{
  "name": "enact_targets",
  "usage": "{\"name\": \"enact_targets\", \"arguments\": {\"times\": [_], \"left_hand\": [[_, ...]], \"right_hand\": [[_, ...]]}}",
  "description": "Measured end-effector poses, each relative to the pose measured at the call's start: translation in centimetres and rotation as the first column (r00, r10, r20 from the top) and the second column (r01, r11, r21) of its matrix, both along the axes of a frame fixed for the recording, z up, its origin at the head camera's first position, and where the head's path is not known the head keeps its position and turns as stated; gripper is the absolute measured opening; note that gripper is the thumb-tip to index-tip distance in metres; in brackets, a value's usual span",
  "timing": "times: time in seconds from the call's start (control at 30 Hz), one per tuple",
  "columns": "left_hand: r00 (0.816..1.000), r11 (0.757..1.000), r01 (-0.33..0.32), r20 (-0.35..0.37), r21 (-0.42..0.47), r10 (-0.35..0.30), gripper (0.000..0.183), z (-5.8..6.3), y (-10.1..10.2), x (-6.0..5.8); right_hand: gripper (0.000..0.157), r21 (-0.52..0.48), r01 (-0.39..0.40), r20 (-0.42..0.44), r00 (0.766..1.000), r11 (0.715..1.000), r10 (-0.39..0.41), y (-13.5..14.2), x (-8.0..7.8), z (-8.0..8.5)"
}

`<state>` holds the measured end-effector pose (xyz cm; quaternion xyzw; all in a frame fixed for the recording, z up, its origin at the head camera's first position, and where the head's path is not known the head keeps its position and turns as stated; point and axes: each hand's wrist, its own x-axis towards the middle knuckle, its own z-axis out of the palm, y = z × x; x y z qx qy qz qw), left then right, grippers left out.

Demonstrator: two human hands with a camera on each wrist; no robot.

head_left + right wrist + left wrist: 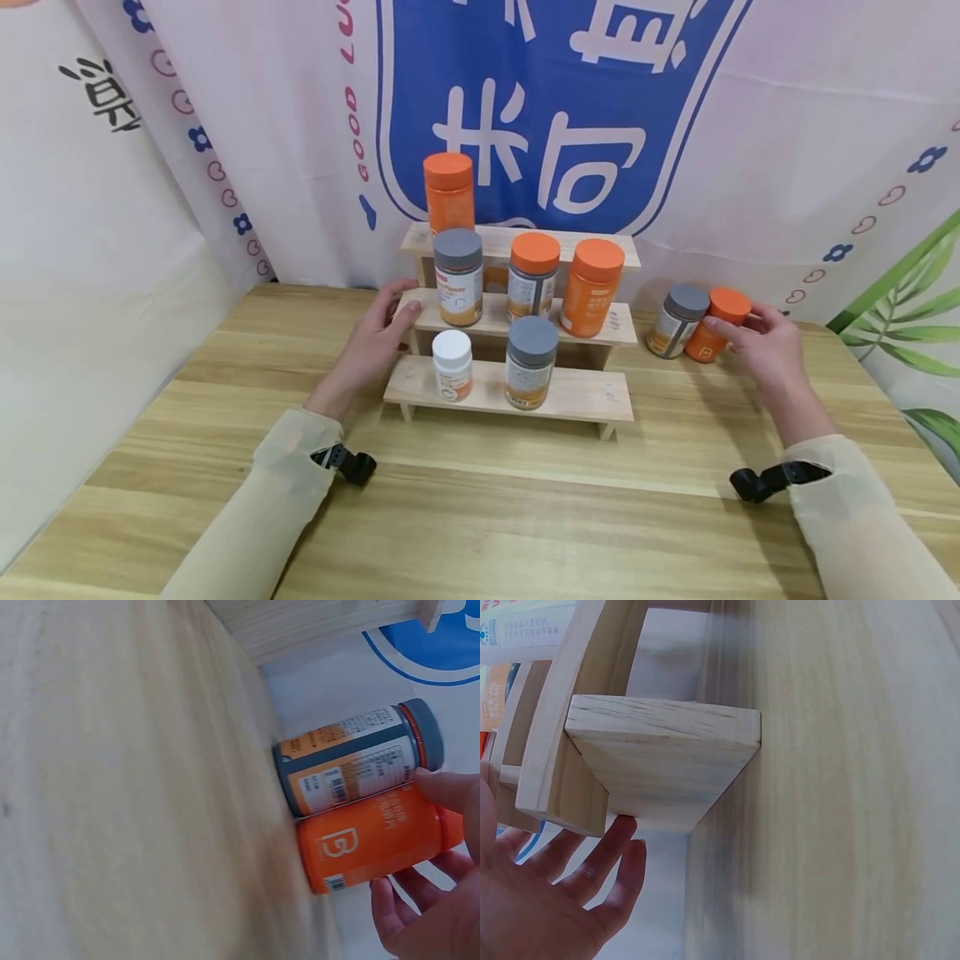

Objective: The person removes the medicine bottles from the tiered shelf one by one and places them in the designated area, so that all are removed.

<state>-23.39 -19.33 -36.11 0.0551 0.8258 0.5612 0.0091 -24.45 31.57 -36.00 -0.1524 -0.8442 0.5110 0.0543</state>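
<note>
My left hand [380, 327] holds the left end of a three-step wooden display stand [585, 400], its thumb on the middle step. In the left wrist view its fingers [592, 866] reach along the stand's side. At the right, my right hand [772, 346] grips an orange bottle [703, 342] near the top, thumb in front and other fingers behind. The bottle stands on the table, right beside a grey-lidded jar [670, 333]. In the right wrist view the thumb lies where the orange bottle [367, 836] meets the grey-lidded jar [352, 757].
An orange bottle [450, 196] stands on the top step. The middle step bears a grey-lidded jar [459, 287], an orange-lidded jar [532, 279] and another orange bottle [590, 292]. Below are a white bottle [453, 371] and a grey-lidded jar [529, 371]. A printed curtain [300, 125] hangs behind the table [487, 517].
</note>
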Motion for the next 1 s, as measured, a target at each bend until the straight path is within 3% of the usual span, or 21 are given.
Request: {"name": "enact_targets", "arguments": {"times": [0.23, 0.43, 0.53, 0.8, 1.0], "left_hand": [[1.000, 1.000, 0.001, 0.002, 0.005, -0.001, 0.054, -0.1, 0.3, -0.1], [1.000, 1.000, 0.002, 0.005, 0.012, -0.002, 0.054, -0.1, 0.3, -0.1], [1.000, 1.000, 0.005, 0.006, 0.016, -0.005, 0.054, -0.1, 0.3, -0.1], [1.000, 1.000, 0.014, 0.000, 0.002, -0.014, 0.055, 0.0, 0.1, 0.0], [1.000, 1.000, 0.009, -0.006, -0.011, -0.009, 0.055, 0.0, -0.1, 0.0]], "right_hand": [[0.089, 0.033, -0.011, -0.027, 1.000, 0.999, 0.011, 0.1, 0.4, 2.5], [0.076, 0.024, 0.071, -0.150, 0.986, 0.997, -0.066, -1.6, 0.8, 6.0], [0.068, -0.013, 0.074, -0.225, 0.971, 0.997, -0.075, -3.1, 0.9, 7.5], [0.057, -0.029, -0.031, -0.343, 0.939, 0.999, 0.019, -8.0, 0.9, 11.2], [0.052, -0.028, -0.127, -0.425, 0.900, 0.992, 0.103, -11.7, 0.6, 13.4]]}}
